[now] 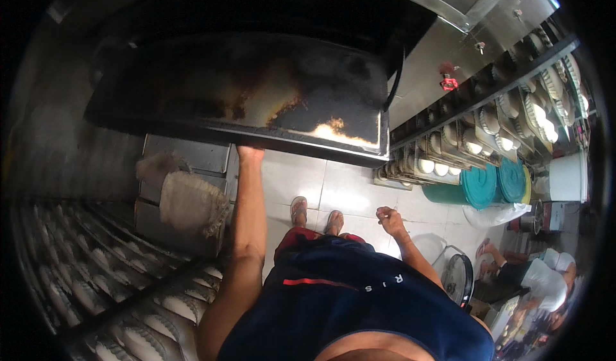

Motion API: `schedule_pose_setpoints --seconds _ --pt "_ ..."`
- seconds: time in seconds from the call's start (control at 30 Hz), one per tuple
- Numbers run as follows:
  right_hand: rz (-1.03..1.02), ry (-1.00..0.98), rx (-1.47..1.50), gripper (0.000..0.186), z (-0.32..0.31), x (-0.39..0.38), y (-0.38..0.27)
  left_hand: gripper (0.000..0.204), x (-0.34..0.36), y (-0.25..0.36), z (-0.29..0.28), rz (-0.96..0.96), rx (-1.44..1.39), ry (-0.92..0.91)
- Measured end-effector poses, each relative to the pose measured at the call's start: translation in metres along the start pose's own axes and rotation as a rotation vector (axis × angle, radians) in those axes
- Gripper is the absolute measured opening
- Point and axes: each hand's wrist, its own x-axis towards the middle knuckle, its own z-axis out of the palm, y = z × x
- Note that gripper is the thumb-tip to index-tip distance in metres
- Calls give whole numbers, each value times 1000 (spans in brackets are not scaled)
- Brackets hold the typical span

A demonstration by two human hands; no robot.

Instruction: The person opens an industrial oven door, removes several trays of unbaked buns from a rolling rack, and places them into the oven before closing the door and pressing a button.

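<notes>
Black, scorched brown, the oven door is met at its near edge by the left hand, fingers hidden, grip untellable; the right hand is held half-curled!

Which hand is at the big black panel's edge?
The left hand, partly hidden at the near edge of the black panel; the right hand is well apart from it.

A crumpled tan cloth lies on a grey metal box. On the right, a tall dark metal rack holds pale round lumps, near two round teal tubs. A small red knob sits on the shiny wall.
</notes>
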Motion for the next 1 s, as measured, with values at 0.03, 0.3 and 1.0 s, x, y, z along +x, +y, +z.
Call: schedule_pose_setpoints --seconds 0.03,0.3,1.0 --pt "24 33 94 35 -5 0 -16 41 6 0 -14 73 20 -67" --pt "-340 378 324 35 -94 59 -118 35 28 8 -67 -1 202 1" --pt "-384 701 337 45 -355 105 -335 41 -132 -92 -189 -327 1107 247"
